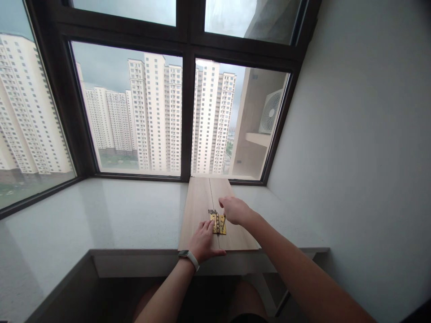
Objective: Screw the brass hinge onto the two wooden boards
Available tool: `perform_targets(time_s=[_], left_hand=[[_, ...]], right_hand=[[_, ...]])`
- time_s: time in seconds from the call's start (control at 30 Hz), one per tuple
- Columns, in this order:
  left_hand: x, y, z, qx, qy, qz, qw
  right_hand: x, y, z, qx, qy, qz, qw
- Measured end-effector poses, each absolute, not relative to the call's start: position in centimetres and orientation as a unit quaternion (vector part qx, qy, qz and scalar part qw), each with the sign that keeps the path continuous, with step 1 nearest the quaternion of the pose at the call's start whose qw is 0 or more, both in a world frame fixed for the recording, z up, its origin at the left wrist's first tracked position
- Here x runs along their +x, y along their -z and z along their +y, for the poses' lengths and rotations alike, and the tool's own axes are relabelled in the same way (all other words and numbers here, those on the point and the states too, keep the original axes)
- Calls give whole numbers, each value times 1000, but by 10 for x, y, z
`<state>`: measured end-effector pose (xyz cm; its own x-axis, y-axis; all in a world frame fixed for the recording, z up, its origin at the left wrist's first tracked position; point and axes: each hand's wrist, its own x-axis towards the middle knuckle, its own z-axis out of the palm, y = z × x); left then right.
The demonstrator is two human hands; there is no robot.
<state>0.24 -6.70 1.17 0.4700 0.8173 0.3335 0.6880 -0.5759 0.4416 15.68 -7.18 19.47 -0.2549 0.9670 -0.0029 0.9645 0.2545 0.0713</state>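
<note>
A gold-coloured hinge (222, 228) lies opened flat across the seam between two pale wooden boards (198, 197). Small dark screws (212, 211) are scattered just beyond its far edge. My left hand (203, 242), with a watch on the wrist, rests on the left board, fingertips on the hinge's left leaf and thumb stretched out along the boards' near edge. Over the right board, my right hand (235, 210) is closed, fingers curled together beside the hinge's right leaf. A thin, dark piece slants down from its fingers to that leaf, too small to identify.
The boards lie on a white window sill (141, 215) that runs to both sides. Dark window frames (187, 112) stand behind, with tall buildings outside. A white wall (353, 134) rises on the right. My knees show below the sill's front edge.
</note>
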Motion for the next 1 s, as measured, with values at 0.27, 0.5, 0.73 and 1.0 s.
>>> perform_targets(time_s=[0.27,0.5,0.73,1.0], left_hand=[[3,-13,-67,848,-260,446,120],[3,-14,-68,849,-264,442,119],[3,-14,-68,846,-265,446,124],[4,-12,-67,847,-270,443,117]], right_hand=[[154,-192,-69,626,9,779,-3],[153,-195,-71,671,-74,737,24],[154,-194,-71,654,-78,752,42],[154,-195,-72,632,-50,773,32]])
